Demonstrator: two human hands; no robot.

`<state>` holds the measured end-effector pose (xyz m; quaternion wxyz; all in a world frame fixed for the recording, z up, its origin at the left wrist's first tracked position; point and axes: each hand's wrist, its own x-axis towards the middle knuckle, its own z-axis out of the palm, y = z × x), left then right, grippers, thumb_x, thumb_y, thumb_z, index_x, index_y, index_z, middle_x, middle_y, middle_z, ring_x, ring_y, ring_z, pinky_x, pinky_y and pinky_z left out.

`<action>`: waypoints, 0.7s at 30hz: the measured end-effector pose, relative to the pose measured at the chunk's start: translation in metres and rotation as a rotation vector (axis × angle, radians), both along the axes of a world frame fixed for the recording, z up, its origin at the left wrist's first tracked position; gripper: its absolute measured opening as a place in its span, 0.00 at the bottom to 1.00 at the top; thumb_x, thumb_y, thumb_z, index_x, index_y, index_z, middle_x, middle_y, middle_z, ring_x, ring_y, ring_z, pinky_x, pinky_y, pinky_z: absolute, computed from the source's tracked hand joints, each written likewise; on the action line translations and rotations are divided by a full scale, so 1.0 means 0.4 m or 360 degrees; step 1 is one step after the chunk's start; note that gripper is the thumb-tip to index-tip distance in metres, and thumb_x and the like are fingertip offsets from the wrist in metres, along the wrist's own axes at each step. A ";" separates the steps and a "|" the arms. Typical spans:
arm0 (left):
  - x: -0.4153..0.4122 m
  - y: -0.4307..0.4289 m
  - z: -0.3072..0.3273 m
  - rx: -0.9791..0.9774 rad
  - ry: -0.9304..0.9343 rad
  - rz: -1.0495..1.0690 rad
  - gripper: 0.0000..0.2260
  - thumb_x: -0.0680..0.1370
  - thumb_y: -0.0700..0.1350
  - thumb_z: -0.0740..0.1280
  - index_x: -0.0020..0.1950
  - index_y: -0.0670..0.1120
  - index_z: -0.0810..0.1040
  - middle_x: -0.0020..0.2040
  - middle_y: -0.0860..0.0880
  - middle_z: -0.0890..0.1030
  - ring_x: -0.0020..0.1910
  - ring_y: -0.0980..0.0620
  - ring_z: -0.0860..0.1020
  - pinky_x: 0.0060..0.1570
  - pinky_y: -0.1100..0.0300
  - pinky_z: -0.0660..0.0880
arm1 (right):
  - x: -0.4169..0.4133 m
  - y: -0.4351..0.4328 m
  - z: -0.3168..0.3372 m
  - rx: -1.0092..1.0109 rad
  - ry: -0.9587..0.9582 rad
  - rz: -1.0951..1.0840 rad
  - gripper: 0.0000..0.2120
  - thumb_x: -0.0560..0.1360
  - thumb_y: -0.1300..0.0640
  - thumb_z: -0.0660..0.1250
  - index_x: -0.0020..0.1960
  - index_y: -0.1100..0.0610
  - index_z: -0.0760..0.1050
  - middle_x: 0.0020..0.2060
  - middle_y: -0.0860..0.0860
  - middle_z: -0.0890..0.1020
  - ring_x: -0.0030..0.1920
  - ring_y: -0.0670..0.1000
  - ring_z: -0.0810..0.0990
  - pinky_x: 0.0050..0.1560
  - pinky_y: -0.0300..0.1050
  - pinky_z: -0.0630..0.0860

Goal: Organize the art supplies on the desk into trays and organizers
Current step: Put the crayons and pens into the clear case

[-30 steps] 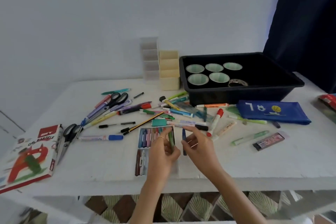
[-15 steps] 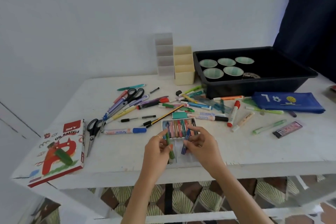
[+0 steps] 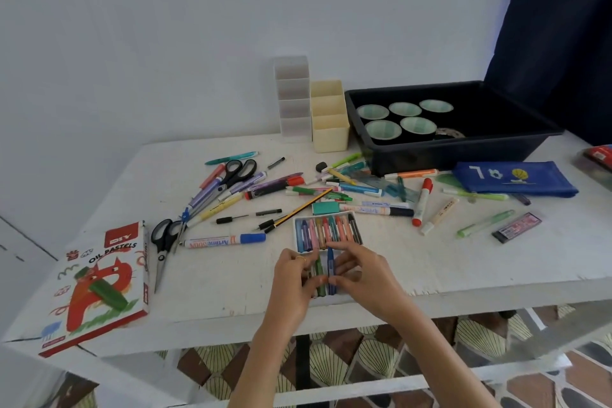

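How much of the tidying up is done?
Barely started. Done: one row of oil pastels fills the far half of the white plastic pastel tray. In hand: the left grip pinches a green oil pastel, the right grip a blue oil pastel, over the tray's near half. To do: pens, a blue-capped white marker and black-handled scissors lie loose on the white table; the cream plastic organizer looks empty.

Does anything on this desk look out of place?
Yes. Pens and markers lie scattered across the table; nothing sticks out of the cream organizer. The left hand pinches a green pastel and the right hand a blue pastel, outside the pastel tray's row.
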<state>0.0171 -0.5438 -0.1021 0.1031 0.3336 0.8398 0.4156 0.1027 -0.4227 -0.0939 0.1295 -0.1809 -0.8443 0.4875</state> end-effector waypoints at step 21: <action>-0.007 -0.002 0.053 -0.0189 -0.0152 -0.0048 0.13 0.78 0.40 0.64 0.62 0.40 0.72 0.47 0.50 0.68 0.44 0.56 0.71 0.36 0.71 0.73 | -0.046 -0.013 0.051 0.1232 -0.0692 0.0221 0.20 0.75 0.49 0.65 0.66 0.49 0.71 0.61 0.54 0.68 0.62 0.55 0.62 0.60 0.48 0.64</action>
